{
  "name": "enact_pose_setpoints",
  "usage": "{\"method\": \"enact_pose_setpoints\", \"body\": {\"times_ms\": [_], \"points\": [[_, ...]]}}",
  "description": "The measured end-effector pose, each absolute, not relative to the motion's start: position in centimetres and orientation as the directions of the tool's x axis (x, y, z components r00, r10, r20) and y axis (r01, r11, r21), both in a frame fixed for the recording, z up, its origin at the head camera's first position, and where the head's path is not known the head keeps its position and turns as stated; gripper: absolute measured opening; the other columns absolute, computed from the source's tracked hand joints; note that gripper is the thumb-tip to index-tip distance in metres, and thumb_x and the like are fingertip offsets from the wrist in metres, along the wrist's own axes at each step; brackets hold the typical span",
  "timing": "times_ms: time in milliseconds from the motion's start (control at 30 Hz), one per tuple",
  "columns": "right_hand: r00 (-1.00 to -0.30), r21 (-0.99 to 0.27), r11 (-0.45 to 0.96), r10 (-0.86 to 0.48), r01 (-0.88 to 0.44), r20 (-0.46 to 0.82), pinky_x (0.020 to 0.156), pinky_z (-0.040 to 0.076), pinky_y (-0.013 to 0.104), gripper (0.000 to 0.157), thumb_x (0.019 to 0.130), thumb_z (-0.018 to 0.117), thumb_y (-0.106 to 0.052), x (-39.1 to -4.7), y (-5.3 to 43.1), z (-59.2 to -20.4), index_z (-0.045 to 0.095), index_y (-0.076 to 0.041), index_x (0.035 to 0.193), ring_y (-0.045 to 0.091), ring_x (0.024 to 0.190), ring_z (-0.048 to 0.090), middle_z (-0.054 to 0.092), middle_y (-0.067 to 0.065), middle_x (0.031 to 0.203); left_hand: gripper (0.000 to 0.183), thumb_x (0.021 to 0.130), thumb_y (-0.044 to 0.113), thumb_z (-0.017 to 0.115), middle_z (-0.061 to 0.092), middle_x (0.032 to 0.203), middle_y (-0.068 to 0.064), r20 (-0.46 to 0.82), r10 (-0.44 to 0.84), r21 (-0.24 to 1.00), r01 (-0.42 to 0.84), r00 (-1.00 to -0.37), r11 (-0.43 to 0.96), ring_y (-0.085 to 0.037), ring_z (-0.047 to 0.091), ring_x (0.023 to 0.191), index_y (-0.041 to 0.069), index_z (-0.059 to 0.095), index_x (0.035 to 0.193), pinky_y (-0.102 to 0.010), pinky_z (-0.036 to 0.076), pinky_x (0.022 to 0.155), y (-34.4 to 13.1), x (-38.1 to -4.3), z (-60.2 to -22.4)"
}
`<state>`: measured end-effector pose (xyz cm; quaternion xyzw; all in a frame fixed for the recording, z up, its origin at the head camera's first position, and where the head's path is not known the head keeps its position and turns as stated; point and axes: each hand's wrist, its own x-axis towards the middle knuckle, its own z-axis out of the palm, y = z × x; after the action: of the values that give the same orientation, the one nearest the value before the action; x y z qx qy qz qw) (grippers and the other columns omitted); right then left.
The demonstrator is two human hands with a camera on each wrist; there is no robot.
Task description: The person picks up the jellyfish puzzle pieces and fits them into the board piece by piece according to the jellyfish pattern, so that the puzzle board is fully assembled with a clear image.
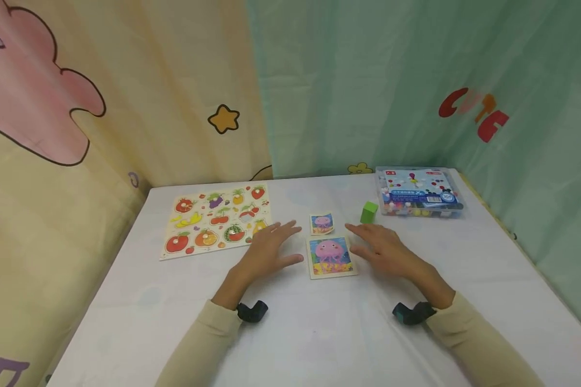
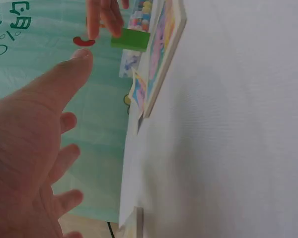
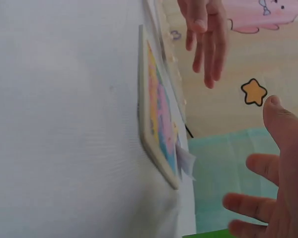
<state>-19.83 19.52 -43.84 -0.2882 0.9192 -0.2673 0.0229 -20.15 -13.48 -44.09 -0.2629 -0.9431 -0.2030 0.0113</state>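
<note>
A square jellyfish puzzle board (image 1: 331,258) lies on the white table, with a small jellyfish picture card (image 1: 321,224) just behind it, one corner of the card curling up. My left hand (image 1: 268,250) hovers to the left of the board, thumb and fingers spread, holding nothing. On the other side my right hand (image 1: 384,249) is held over the table with fingers extended, also holding nothing. In the left wrist view the board's edge (image 2: 166,59) shows beyond the left thumb. The right wrist view shows the board (image 3: 159,109) flat, beside the right fingers.
A wooden fruit puzzle board (image 1: 167,251) lies at the back left, partly under the left hand's outline. Behind the right hand stands a green block (image 1: 369,212). A clear plastic box of colourful pieces (image 1: 418,193) sits at the back right, before the curtain (image 1: 348,91).
</note>
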Motion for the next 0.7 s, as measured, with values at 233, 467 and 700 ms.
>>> {"method": "enact_pose_setpoints", "body": {"times_ms": [233,467,700], "points": [[-0.892,-0.194,0.876,-0.406,-0.442,0.201,0.110,-0.009,0.070,0.098,0.089,0.051,-0.077,-22.1,16.8,-42.3,0.016,-0.023,0.164,0.039,0.151,-0.011,0.001,0.012,0.169,0.086,0.091,0.078,0.042,0.003,0.169,0.001,0.159,0.350,0.199,0.377,-0.923,0.905,-0.042,-0.005,0.151,0.033,0.021,0.162,-0.075,0.000,0.108,-12.8,-22.5,-42.6],[-0.919,-0.121,0.933,-0.302,-0.340,0.254,0.108,-0.010,0.072,0.098,0.085,0.047,-0.083,-24.9,15.6,-42.6,0.021,-0.028,0.163,0.033,0.149,-0.023,-0.001,0.009,0.169,0.088,0.090,0.081,0.035,-0.002,0.169,0.001,0.098,0.249,0.176,0.263,-0.963,0.949,-0.044,-0.010,0.150,0.035,0.016,0.163,-0.080,-0.002,0.103,-12.0,-24.2,-42.5],[-0.941,-0.166,0.942,-0.249,-0.290,0.230,0.108,-0.011,0.072,0.100,0.084,0.044,-0.086,-25.4,15.4,-43.1,0.022,-0.029,0.163,0.035,0.148,-0.023,0.001,0.010,0.169,0.088,0.090,0.083,0.031,0.001,0.169,0.000,0.093,0.211,0.117,0.222,-0.973,0.968,-0.046,-0.008,0.150,0.035,0.018,0.162,-0.081,-0.002,0.102,-12.2,-24.5,-43.1]]}}
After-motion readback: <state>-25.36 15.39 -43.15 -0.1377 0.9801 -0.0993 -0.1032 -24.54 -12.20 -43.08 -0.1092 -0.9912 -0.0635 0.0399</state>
